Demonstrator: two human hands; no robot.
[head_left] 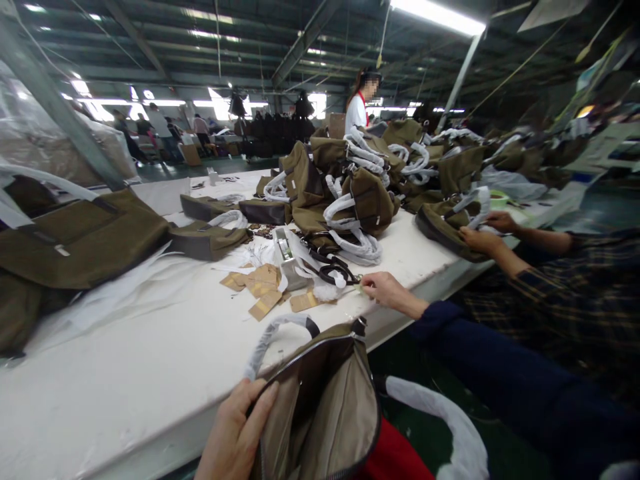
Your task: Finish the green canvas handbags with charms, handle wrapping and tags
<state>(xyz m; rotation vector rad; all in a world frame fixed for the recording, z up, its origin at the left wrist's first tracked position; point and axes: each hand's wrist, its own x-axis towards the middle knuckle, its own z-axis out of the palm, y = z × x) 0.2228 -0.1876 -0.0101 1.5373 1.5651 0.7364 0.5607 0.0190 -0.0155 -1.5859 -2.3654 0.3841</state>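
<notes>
My left hand grips the zipped rim of an olive handbag, thumb over the edge. The bag gapes open toward me at the table edge, showing its beige lining; its two handles are wrapped in white. Stretched across the table, my right hand has its fingertips pinched on the metal clasp end of a dark shoulder strap. The strap lies coiled beside a tape dispenser. Brown card tags are scattered in front of the dispenser.
Olive handbags are heaped across the back of the white table. Another large handbag stands at left by white paper sheets. At right, a co-worker's hands handle a bag. A person stands behind the heap.
</notes>
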